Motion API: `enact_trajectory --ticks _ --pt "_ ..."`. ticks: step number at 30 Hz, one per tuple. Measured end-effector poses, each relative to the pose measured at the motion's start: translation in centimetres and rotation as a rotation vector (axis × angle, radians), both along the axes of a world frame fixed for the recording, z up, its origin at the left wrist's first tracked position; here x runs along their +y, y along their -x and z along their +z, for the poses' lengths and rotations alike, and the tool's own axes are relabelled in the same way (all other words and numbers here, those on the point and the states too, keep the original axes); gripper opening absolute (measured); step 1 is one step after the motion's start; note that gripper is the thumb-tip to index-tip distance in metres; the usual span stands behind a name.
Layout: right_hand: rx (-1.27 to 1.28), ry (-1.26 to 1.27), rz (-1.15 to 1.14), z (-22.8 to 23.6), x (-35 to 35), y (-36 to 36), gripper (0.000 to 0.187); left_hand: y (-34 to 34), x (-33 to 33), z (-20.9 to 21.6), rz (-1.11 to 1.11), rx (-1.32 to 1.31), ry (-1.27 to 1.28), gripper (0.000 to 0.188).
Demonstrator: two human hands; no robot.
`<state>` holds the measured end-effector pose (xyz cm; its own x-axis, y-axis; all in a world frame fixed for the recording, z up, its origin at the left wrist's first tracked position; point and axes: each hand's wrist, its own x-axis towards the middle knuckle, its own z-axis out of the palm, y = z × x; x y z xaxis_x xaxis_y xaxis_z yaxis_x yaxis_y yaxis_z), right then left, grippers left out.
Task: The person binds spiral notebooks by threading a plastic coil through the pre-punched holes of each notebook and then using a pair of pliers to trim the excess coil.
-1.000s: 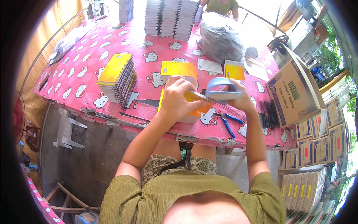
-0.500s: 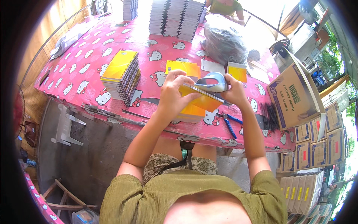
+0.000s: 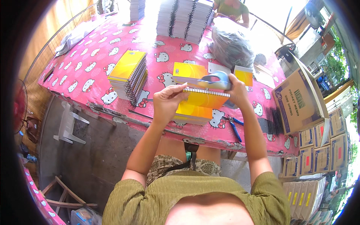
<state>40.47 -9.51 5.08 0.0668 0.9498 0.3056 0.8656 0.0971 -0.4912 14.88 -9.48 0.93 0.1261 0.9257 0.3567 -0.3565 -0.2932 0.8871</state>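
Observation:
A yellow-orange memo notebook (image 3: 206,99) hangs over the table, its spine edge with a row of light binding loops turned up. My left hand (image 3: 167,100) is closed in a pinch at the notebook's left end. My right hand (image 3: 238,92), by the right end, grips a rounded pale blue-and-white hand tool (image 3: 216,80) with an opening in its body; its exact kind is unclear. Whether the right fingers also touch the notebook is hidden. Below lies a stack of yellow notebooks (image 3: 193,112), and beyond it another yellow stack (image 3: 188,69).
Blue-handled pliers (image 3: 235,129) lie right of the notebooks, near black spiral coils (image 3: 273,120) and an open carton (image 3: 300,97). Bound yellow notebooks (image 3: 129,75) stand left. White spiral stacks (image 3: 183,18), a grey plastic bag (image 3: 232,43) and another person (image 3: 232,9) are at the back.
The notebook's spine edge has come from a slant to nearly level, showing more of its cover. My left hand has shifted left along it. The tool stays in my right hand.

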Motion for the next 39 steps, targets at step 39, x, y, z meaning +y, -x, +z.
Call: enact_trajectory --ticks 39 --pt "1.925 0.776 0.591 -2.5 -12.9 6.1 0.032 -0.8 -4.3 1.6 0.259 0.387 -0.865 0.016"
